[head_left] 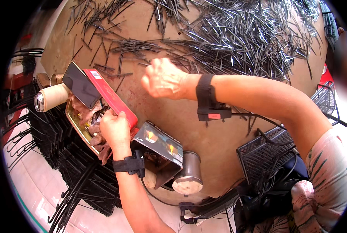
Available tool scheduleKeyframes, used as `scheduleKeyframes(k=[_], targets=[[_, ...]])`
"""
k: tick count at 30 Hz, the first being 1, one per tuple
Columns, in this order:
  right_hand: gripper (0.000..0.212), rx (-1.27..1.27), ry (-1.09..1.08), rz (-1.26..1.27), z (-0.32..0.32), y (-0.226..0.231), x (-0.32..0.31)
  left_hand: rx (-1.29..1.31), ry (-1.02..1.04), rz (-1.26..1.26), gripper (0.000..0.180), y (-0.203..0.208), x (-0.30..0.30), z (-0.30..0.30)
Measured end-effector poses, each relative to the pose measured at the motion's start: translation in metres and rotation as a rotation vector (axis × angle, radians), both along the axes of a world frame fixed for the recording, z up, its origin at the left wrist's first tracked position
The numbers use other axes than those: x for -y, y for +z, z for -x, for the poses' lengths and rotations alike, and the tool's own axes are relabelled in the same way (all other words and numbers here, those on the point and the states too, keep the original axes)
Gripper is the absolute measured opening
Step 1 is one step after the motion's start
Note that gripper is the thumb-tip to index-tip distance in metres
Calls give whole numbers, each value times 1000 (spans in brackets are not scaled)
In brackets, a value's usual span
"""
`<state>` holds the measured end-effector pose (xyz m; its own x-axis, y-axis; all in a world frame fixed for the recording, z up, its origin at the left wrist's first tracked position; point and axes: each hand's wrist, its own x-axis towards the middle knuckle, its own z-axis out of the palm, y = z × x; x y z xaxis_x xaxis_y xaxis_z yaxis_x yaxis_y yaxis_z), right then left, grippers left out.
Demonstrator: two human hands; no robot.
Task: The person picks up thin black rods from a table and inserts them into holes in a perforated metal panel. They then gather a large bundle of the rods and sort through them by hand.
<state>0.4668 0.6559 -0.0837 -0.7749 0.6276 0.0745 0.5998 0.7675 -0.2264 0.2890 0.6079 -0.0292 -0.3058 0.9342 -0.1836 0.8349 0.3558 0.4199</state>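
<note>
Right hand (162,79) is out over a big tan tabletop (216,136) with a curved edge, at least the way this wide lens bends it. Past that edge, off to the left of the left hand (116,131), you get white tiled floor (30,190) and a bunch of black racks with wire hooks (51,143).

As for grip: the right one has its fingers curled in, loose-fist style, and the glare's too strong for me to tell if anything small is tucked inside. The left one has bent fingers, with the thumb right up against the near end of a long, narrow red box (109,93). Can't tell if it's properly pinching it or just resting there. That box runs up and away to the left from the hand, kinda like a low wall between it and the bare tabletop.

Other stuff: beyond the right hand and off to its right is a huge messy heap of thin, dark, shiny strips (235,42). Further up-left from the left hand, a flat black phone-like slab (82,85) sits against the box, with a cream cylinder with a shiny metal end (54,97) beside it. Just left of that hand is a shallow yellowish tray (75,123) with crumpled brownish scraps (99,140). To its right: a black carton with orange cup pictures (160,141), then a grey metal can (188,165).
</note>
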Motion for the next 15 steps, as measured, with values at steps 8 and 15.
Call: scheduleKeyframes(k=[8,15], targets=[[41,-88,58,-503,69,-37,-26,65,-62,-76,16,-9,0,2],[41,11,134,-474,93,-46,-53,120,19,-56,13,-25,3,19]])
